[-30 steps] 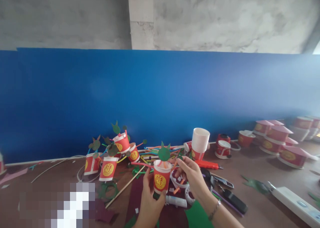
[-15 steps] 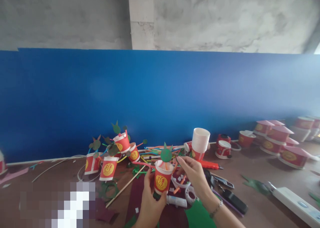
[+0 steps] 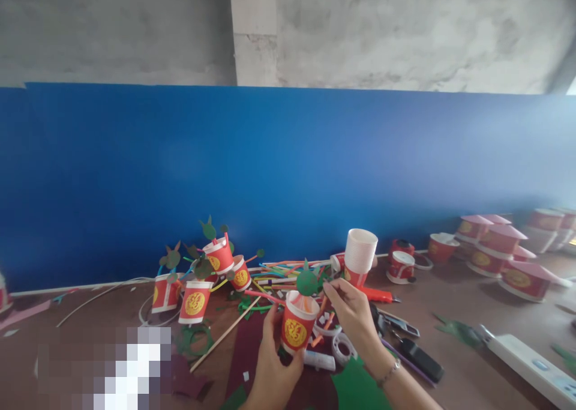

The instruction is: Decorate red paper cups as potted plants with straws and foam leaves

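Now; left hand (image 3: pixel 270 365) fingers grip red cup (image 3: pixel 296 332); right hand (image 3: pixel 353 317) fingers pinched beside green leaf (image 3: pixel 307 283)

Pixelated patch (image 3: pixel 103 368), lower left: contents unreadable. Far-left cup (image 3: pixel 2 296): cut by left edge. Power strip (image 3: pixel 531 365): cut by right edge. Left hand (image 3: pixel 274 368): wrist below frame, palm hiding paper cup (image 3: pixel 297 331) base.

A blue wall panel (image 3: pixel 288 170) stands behind a brown table (image 3: pixel 468 302), beneath a grey concrete wall (image 3: pixel 405 32) in daylight.

Brown table (image 3: pixel 454 305), scattered cups (image 3: pixel 194 302), straws (image 3: pixel 274 270)
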Demonstrator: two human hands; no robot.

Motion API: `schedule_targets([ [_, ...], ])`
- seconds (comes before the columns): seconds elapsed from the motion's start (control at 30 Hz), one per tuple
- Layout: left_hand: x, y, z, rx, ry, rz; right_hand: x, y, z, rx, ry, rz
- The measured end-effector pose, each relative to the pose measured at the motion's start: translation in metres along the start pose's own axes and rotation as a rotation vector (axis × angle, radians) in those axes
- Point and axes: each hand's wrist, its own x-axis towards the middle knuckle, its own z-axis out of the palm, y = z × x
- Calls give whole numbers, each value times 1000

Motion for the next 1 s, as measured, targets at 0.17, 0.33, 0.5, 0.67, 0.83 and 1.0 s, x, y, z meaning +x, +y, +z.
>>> schedule_targets([
  [0.17,0,0,3,-103,9,-57,1,3,-3,-104,60,-69],
  [0.33,7,-6,1,-177,55,-92,0,11,2,-131,1,2],
  [0.5,12,-8,-1,-214,60,-118,-5,12,17,59,-65,17],
  [0.67,10,-7,2,-255,68,-90,-9,5,20,150,-27,138],
  [0.83,12,-9,3,-284,126,-92,-10,5,21,267,-74,272],
  [1.0,14,-13,0,-283,119,-87,-10,9,22,285,-230,291],
])
